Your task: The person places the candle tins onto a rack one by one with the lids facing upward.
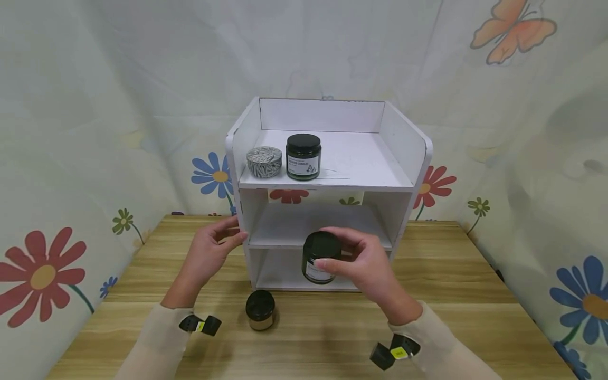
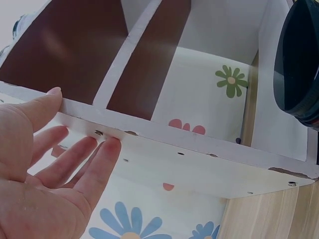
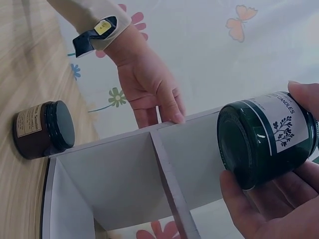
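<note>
My right hand (image 1: 363, 264) grips a dark green candle jar (image 1: 322, 258) with a black lid and white label, thumb across the label, in front of the lower part of a white shelf unit (image 1: 328, 188). In the right wrist view the jar (image 3: 269, 137) shows its base and printed label. My left hand (image 1: 209, 253) touches the shelf's left side panel. In the left wrist view its thumb lies at the panel's front edge and the fingertips (image 2: 110, 147) meet the outer face, fingers fairly straight.
On the top shelf stand a round patterned tin (image 1: 264, 162) and another green candle jar (image 1: 303, 157), side by side at the left. A smaller brown jar (image 1: 260, 310) with a black lid sits on the wooden table (image 1: 427, 332) before the unit. Behind hangs a flower-printed cloth (image 1: 157, 79).
</note>
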